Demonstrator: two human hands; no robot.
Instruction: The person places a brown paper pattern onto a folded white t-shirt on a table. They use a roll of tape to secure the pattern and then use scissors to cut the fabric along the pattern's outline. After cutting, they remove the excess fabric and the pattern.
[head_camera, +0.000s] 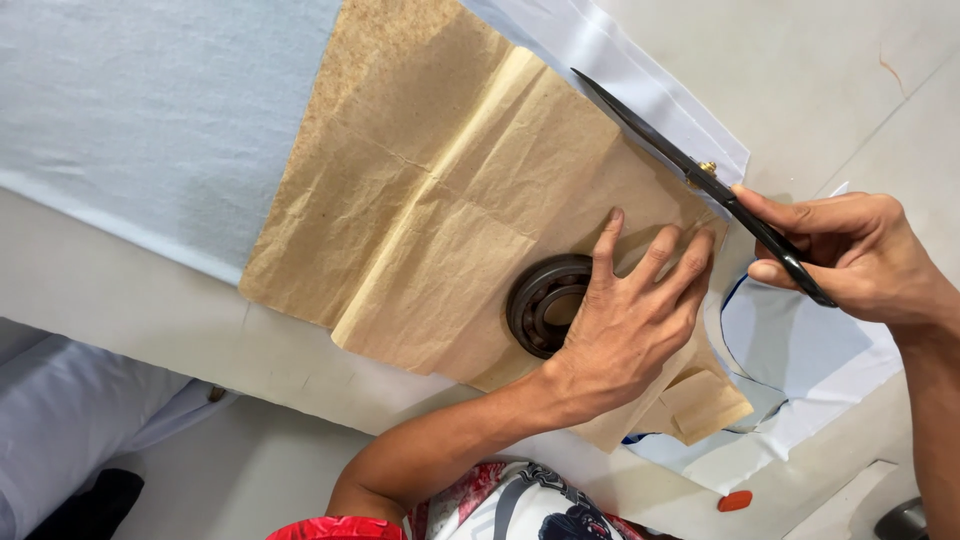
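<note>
Brown paper pattern (440, 210) lies creased and flat over pale blue fabric (150, 100) on the light work surface (120, 300), with the cloth running out from under it at the far left. Moving right, a dark metal bearing ring (543, 303) sits on the paper as a weight, near its lower edge. Your left hand (625, 320) lies just beside that ring, fingers spread apart and pressed flat on the paper, pinning it to the cloth. Further right, your right hand (860, 255) is closed around the handles of the black scissors (700, 180); the blades look shut or nearly so, pointing up and left along the pattern's right edge, where a strip of white fabric (640, 80) shows beyond the paper. Below that hand, the blue cloth already shows a curved cut outline. You appear to be mid-cut, following the paper's edge. The next stroke calls for keeping the pattern from shifting, so your flat hand should stay close to the cutting line. A small orange chalk (734, 501) lies at the lower right.
</note>
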